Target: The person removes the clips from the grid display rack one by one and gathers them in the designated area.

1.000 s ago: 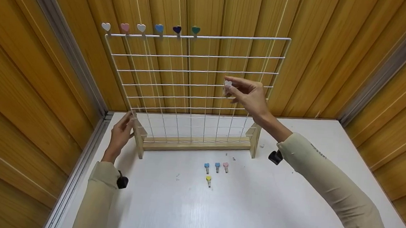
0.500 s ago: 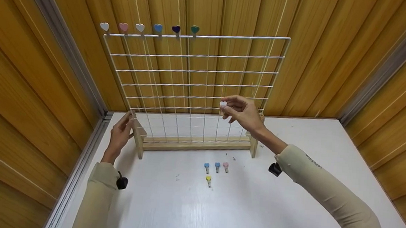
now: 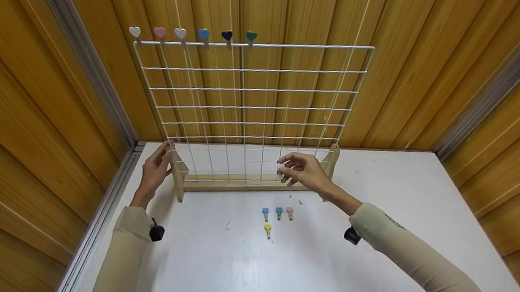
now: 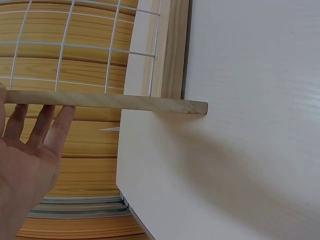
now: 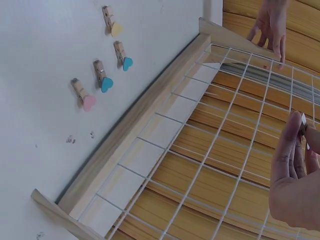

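My right hand (image 3: 306, 171) pinches a small wooden clothespin with a white heart (image 3: 280, 166) between thumb and fingertips, in front of the lower part of a white wire grid (image 3: 257, 91). In the right wrist view the heart (image 5: 303, 120) shows edge-on, the rest of the peg hidden by the fingers. My left hand (image 3: 155, 165) holds the left upright of the grid's wooden stand (image 3: 176, 177); in the left wrist view its fingertips lie against the wooden side piece (image 4: 125, 101). Several heart clothespins line the grid's top wire, among them a green one (image 3: 251, 36) at the right end.
On the white table (image 3: 215, 262) before the stand lie two blue heart clothespins, one of them nearest the left (image 3: 265, 213), a pink one (image 3: 289, 212) and a yellow one (image 3: 268, 230). Wood-look panels (image 3: 487, 98) enclose the back and sides.
My right hand has come down along the grid with the white heart clothespin, from mid-height to near the stand's base. The left hand stays at the upright.
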`<action>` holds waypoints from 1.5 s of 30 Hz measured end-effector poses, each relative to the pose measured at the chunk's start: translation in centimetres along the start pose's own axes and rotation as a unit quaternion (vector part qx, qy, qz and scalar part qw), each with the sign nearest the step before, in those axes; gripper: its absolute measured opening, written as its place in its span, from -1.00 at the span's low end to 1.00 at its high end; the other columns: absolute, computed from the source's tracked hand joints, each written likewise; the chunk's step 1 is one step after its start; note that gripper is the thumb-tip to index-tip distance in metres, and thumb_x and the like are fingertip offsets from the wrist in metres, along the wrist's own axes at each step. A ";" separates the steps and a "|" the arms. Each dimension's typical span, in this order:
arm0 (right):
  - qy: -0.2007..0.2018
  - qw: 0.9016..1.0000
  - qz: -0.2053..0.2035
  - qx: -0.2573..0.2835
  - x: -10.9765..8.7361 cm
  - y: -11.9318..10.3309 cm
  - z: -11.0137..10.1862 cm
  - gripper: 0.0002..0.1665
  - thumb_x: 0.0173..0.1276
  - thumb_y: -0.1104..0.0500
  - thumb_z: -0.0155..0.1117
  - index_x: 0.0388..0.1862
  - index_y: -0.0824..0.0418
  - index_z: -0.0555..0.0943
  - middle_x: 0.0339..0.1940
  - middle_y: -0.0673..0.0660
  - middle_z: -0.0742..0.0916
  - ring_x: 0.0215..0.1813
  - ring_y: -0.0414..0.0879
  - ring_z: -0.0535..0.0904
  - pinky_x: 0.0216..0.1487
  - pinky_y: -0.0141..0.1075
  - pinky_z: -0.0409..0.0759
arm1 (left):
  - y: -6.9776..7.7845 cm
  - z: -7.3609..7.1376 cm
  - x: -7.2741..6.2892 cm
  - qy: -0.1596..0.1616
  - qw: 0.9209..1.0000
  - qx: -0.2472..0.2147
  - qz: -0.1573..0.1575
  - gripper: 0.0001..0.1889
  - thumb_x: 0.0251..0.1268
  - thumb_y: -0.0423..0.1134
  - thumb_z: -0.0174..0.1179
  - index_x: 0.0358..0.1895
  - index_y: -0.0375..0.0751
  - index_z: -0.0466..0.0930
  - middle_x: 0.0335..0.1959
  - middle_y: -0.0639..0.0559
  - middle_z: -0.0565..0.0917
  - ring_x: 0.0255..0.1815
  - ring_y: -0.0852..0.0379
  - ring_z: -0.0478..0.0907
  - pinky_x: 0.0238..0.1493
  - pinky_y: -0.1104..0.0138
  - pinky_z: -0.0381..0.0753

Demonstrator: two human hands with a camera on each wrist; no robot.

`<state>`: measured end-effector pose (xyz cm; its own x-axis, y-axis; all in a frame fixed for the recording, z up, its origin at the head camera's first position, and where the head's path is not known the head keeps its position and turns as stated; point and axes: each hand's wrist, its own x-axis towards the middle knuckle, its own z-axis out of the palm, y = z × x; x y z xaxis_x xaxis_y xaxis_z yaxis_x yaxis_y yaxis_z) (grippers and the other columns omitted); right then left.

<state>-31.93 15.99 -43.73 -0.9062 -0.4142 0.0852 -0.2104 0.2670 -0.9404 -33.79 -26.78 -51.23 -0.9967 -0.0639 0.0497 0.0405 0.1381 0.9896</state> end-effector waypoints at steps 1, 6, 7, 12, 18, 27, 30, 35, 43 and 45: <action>-0.008 1.000 0.007 -0.002 -0.2 0.4 0.1 -0.69 0.45 0.30 0.33 0.11 0.41 0.63 -0.14 0.42 0.78 -0.31 -0.18 0.76 -0.24 -0.29 0.82 | 0.0 0.0 0.0 0.001 1.000 0.001 0.001 -0.42 0.70 -0.10 -0.14 0.67 0.07 0.02 0.65 -0.15 0.16 0.62 -0.17 0.18 0.53 -0.09 0.37; -0.055 0.998 0.018 -0.007 -1.1 2.6 0.8 -0.68 0.46 0.31 0.31 0.13 0.41 0.62 -0.14 0.42 0.77 -0.27 -0.12 0.78 -0.23 -0.30 0.82 | 0.0 0.0 -0.1 0.004 1.000 0.009 0.007 -0.41 0.70 -0.08 -0.14 0.67 0.06 0.01 0.66 -0.14 0.14 0.63 -0.17 0.17 0.52 -0.08 0.40; -0.064 0.998 0.018 -0.008 -1.3 3.1 1.0 -0.69 0.47 0.31 0.30 0.13 0.41 0.62 -0.14 0.42 0.77 -0.26 -0.12 0.79 -0.23 -0.31 0.82 | 0.0 0.0 -0.1 0.004 1.000 0.013 0.007 -0.40 0.70 -0.07 -0.14 0.68 0.07 0.00 0.66 -0.13 0.14 0.63 -0.17 0.16 0.52 -0.09 0.39; -0.095 0.995 0.039 -0.004 -2.3 5.6 1.4 -0.68 0.47 0.31 0.30 0.15 0.41 0.62 -0.12 0.42 0.78 -0.23 -0.09 0.80 -0.21 -0.23 0.83 | 0.1 0.0 0.0 0.002 1.000 0.018 0.006 -0.40 0.70 -0.06 -0.14 0.68 0.08 -0.01 0.65 -0.14 0.16 0.62 -0.17 0.18 0.51 -0.10 0.40; -0.112 0.991 0.069 -0.015 -3.4 8.3 2.0 -0.69 0.45 0.27 0.34 0.09 0.41 0.65 -0.13 0.47 0.79 -0.18 0.08 0.81 -0.23 -0.24 0.82 | 0.3 0.0 0.1 0.005 1.000 0.009 0.000 -0.41 0.70 -0.12 -0.13 0.67 0.07 0.01 0.64 -0.19 0.18 0.60 -0.18 0.21 0.50 -0.10 0.40; -0.114 0.988 0.087 -0.048 -5.4 11.9 3.3 -0.71 0.37 0.28 0.41 0.01 0.43 0.69 -0.28 0.40 0.81 -0.31 0.02 0.81 -0.32 -0.25 0.81 | 0.3 0.0 0.0 0.003 1.000 0.012 0.003 -0.41 0.71 -0.12 -0.14 0.67 0.06 0.00 0.66 -0.15 0.14 0.63 -0.17 0.17 0.51 -0.10 0.39; -0.103 0.989 0.080 -0.065 -5.7 12.7 3.7 -0.74 0.35 0.29 0.43 -0.04 0.42 0.70 -0.34 0.40 0.81 -0.34 0.03 0.79 -0.37 -0.26 0.79 | 0.2 0.0 0.0 0.004 1.000 0.011 0.007 -0.42 0.70 -0.13 -0.14 0.67 0.07 0.01 0.65 -0.14 0.16 0.62 -0.16 0.19 0.51 -0.10 0.40; -0.091 0.991 0.069 -0.072 -5.8 13.7 4.4 -0.79 0.32 0.31 0.44 -0.11 0.42 0.72 -0.38 0.39 0.81 -0.42 -0.07 0.74 -0.45 -0.35 0.71 | 0.1 0.0 0.0 0.006 1.000 0.007 0.011 -0.42 0.71 -0.15 -0.14 0.67 0.06 0.03 0.64 -0.15 0.18 0.60 -0.16 0.22 0.50 -0.11 0.40; -0.070 0.993 0.041 -0.091 -5.8 14.5 5.1 -0.82 0.33 0.33 0.42 -0.14 0.42 0.73 -0.36 0.35 0.81 -0.52 -0.21 0.62 -0.55 -0.53 0.53 | 0.0 0.1 0.0 0.008 1.000 0.011 0.013 -0.43 0.70 -0.13 -0.13 0.66 0.09 0.05 0.65 -0.12 0.18 0.62 -0.16 0.19 0.49 -0.10 0.41; -0.063 0.992 0.032 -0.102 -5.7 14.5 5.2 -0.82 0.33 0.32 0.43 -0.14 0.41 0.74 -0.36 0.32 0.81 -0.55 -0.19 0.61 -0.57 -0.54 0.51 | -0.1 0.1 0.1 0.007 1.000 0.012 0.010 -0.43 0.71 -0.12 -0.13 0.67 0.09 0.04 0.66 -0.12 0.16 0.62 -0.16 0.18 0.50 -0.10 0.41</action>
<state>-27.86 17.70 -59.55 -0.8702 -0.4920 -0.0269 -0.2350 0.4624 -0.8550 -33.86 -26.64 -51.30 -0.9946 -0.0748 0.0725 0.0595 0.1639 0.9847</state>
